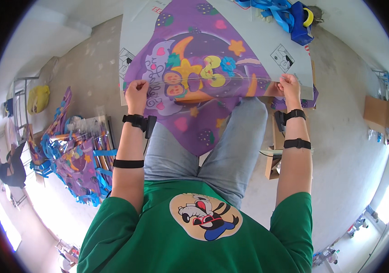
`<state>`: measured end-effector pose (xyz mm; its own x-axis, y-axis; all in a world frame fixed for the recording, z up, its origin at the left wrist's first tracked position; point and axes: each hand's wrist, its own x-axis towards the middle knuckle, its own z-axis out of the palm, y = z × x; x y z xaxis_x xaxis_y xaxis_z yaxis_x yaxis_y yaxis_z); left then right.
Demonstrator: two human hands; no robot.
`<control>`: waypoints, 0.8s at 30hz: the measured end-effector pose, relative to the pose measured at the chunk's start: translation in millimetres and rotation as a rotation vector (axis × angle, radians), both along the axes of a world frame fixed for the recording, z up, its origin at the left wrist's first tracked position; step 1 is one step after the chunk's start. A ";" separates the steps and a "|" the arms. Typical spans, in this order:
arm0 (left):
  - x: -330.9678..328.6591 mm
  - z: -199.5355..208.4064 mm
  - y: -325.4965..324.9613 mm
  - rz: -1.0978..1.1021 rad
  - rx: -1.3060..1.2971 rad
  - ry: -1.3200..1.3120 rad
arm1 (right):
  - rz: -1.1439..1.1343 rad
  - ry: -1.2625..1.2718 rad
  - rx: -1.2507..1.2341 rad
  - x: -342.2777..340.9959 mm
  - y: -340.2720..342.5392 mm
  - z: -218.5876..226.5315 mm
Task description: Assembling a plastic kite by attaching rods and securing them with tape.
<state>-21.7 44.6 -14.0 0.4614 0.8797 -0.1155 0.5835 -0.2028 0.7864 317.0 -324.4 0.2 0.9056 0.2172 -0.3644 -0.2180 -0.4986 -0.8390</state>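
A purple kite sail point(194, 45) with a printed moon, stars and strawberries lies over a pale board. Its lower part hangs over the board's near edge onto my jeans. Stretched across the sail, between my hands, is a thin clear rod point(235, 78). At its left end, my left hand point(137, 94) is closed in a pinch, beside the lettered part of the print. My right hand point(290, 89) pinches the other end near the sail's right corner. The fingertips of both hands hide the rod's ends.
On the board's point(267, 41) far right corner sit a blue tape dispenser point(300, 22) and blue ribbons point(272, 9). More purple kites point(78, 164) with blue ribbons are piled to my left. Cardboard boxes point(378, 114) stand at the right. Another person point(12, 168) is at the far left.
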 end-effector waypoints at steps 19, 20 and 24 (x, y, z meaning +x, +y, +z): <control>-0.8 -5.5 2.9 0.039 -0.098 -0.019 | 0.009 0.026 0.029 2.2 -2.6 -5.5; -1.6 -6.6 3.6 0.049 -0.114 -0.019 | 0.014 0.029 0.028 2.2 -2.0 -5.8; -2.9 -10.1 5.5 0.049 -0.108 -0.021 | 0.008 0.034 0.040 1.9 -1.9 -5.9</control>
<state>-24.6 50.1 -24.1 0.4212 0.8843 -0.2014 0.5736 -0.0877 0.8144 318.9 -326.4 -5.7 0.8911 0.2394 -0.3856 -0.2425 -0.4669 -0.8504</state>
